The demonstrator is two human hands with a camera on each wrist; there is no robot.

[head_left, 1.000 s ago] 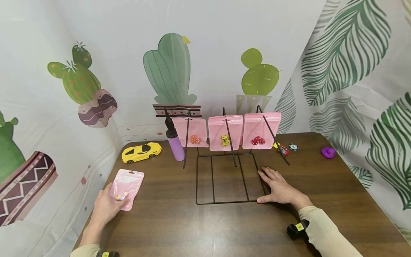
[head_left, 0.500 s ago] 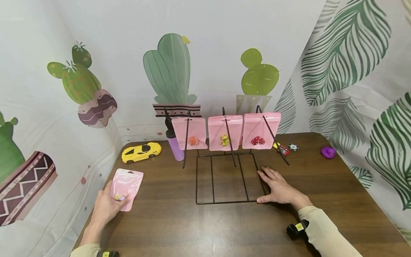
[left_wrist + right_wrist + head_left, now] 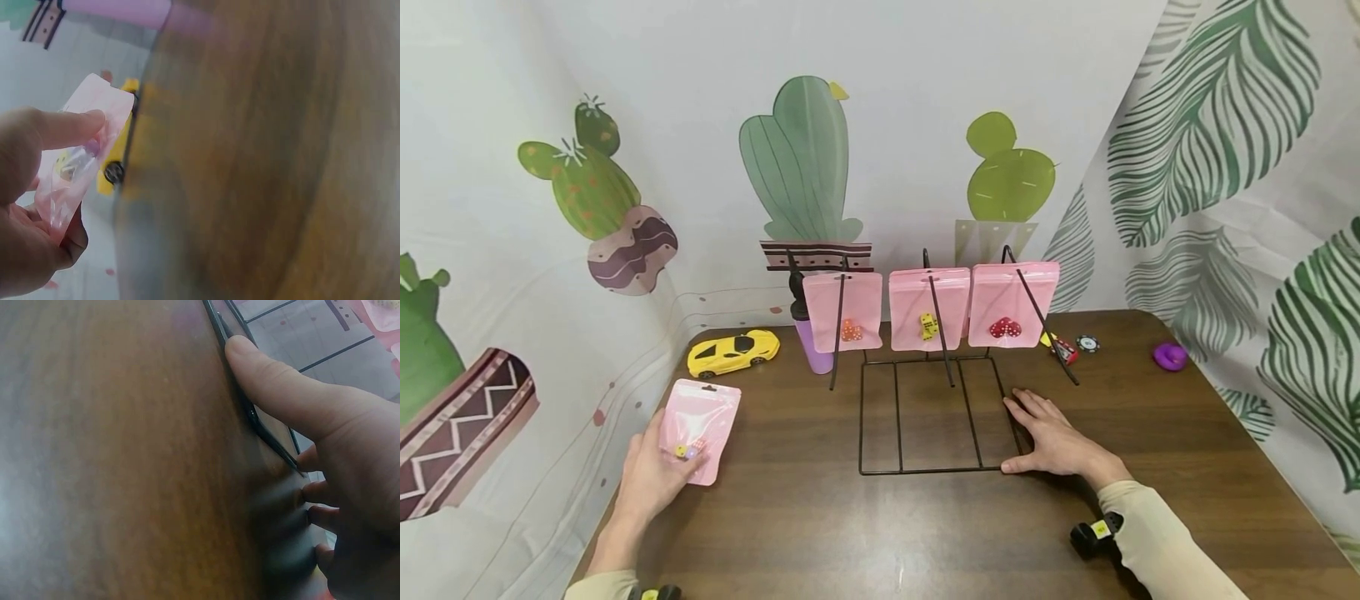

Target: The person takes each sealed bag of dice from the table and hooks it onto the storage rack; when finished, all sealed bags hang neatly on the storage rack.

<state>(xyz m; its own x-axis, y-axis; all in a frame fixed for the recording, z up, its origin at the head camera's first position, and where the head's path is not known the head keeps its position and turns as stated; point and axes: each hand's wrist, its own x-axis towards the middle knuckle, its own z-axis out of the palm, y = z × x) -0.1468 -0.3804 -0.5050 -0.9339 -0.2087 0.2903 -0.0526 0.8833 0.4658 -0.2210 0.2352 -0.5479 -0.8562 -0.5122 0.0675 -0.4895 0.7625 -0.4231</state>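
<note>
Pink pouch (image 3: 701, 429) sits lower left of the head view, pinched at its lower edge by the left hand (image 3: 651, 482); thumb across the front face, fingers behind. Small yellow and purple pieces show through the clear panel. In the left wrist view the pouch (image 3: 78, 153) is held clear of the table (image 3: 269, 162), tilted, thumb on top. Compared with a second ago the pouch stands slightly higher and more upright in the frame; reads as a lift just starting, still far from the rack

Right hand (image 3: 1054, 442) lies flat, fingers straight, centre-right of the frame, on the front right corner of the black wire rack (image 3: 925, 417). Right wrist view: thumb (image 3: 281, 394) pressed along the base wire (image 3: 250, 412), gripping nothing; position unchanged, so the rack looks steadied

Three pink pouches (image 3: 928, 308) hang on the rack's prongs, centre frame. Behind, left: purple bottle (image 3: 805, 333), yellow toy car (image 3: 732, 352). Far right: purple object (image 3: 1168, 356)
</note>
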